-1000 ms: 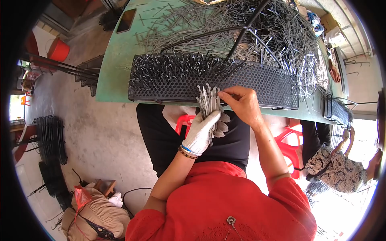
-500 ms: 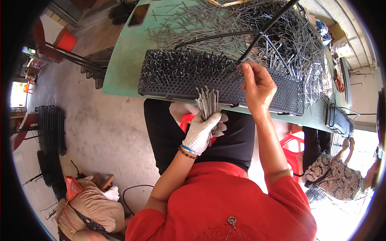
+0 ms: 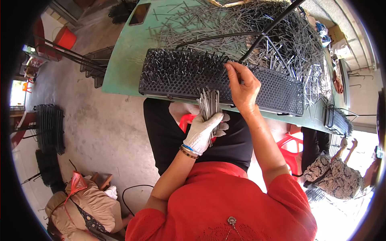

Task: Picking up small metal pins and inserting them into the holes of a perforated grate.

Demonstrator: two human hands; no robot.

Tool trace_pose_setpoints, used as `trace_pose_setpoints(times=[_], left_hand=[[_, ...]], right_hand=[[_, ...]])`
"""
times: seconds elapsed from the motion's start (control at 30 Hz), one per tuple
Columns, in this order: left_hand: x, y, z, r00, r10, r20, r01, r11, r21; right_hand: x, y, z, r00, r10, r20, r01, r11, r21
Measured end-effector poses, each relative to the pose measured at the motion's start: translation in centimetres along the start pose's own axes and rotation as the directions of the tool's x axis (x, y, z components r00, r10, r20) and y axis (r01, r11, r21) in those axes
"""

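My left hand (image 3: 204, 130), in a white knitted glove, is closed around a bundle of thin grey metal hooks (image 3: 209, 103) above my lap, their bent ends pointing up. A long black perforated rack (image 3: 279, 91) lies along the near edge of the green table. Many dark metal hooks (image 3: 177, 66) stand upright in the holes of its left part; the right part shows bare holes. My bare right hand (image 3: 244, 88) is over the middle of the rack, thumb and forefinger pinched beside the last standing hooks. What the pinch holds, if anything, is too small to make out.
Loose metal rods (image 3: 225, 24) lie heaped over the green table (image 3: 122, 66). A black bar frame (image 3: 263, 34) rises behind the rack. Co-workers sit at lower left (image 3: 94, 205) and at right (image 3: 335, 176), the latter by another rack (image 3: 339, 120). Red bucket (image 3: 65, 38) at far left.
My right hand has moved left along the rack, up to the edge of the standing hooks. My left hand keeps its bundle in nearly the same place. The person at lower left has shifted slightly.
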State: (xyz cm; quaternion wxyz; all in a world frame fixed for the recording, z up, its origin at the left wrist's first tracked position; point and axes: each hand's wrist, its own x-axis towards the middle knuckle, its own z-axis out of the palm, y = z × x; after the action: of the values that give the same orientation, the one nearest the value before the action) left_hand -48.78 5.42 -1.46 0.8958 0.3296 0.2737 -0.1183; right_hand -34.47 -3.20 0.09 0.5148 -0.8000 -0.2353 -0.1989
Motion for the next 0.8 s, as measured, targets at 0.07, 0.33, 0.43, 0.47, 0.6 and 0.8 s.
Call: trace_pose_setpoints(times=[0.07, 0.33, 0.43, 0.47, 0.6, 0.8], left_hand=[[-0.1, 0.1, 0.1, 1.000, -0.013, -0.019, 0.013, 1.000, 0.026], [0.3, -0.3, -0.2, 1.000, 0.005, -0.011, -0.006, 1.000, -0.029], [0.1, 0.2, 0.0, 1.000, -0.014, -0.007, 0.013, 0.999, -0.049], [0.0, 0.4, 0.1, 1.000, -0.026, -0.009, 0.025, 0.999, -0.027], [0.2, -0.1, -0.3, 1.000, -0.001, 0.018, 0.002, 0.999, -0.032], [0.4, -0.5, -0.5, 1.000, 0.019, 0.020, -0.018, 0.999, -0.030]], right_hand=[[-0.3, 0.0, 0.2, 0.999, 0.032, 0.011, -0.032, 0.999, 0.004], [-0.3, -1.1, -0.7, 0.981, -0.135, 0.136, 0.157, 0.973, -0.169], [-0.1, -1.6, -1.0, 0.974, -0.130, 0.187, 0.178, 0.946, -0.270], [-0.1, -1.7, -1.0, 0.975, -0.128, 0.180, 0.176, 0.943, -0.284], [-0.2, -1.5, -0.6, 0.974, -0.170, 0.148, 0.204, 0.944, -0.259], [-0.3, -1.0, -0.7, 0.988, -0.083, 0.132, 0.111, 0.969, -0.221]])
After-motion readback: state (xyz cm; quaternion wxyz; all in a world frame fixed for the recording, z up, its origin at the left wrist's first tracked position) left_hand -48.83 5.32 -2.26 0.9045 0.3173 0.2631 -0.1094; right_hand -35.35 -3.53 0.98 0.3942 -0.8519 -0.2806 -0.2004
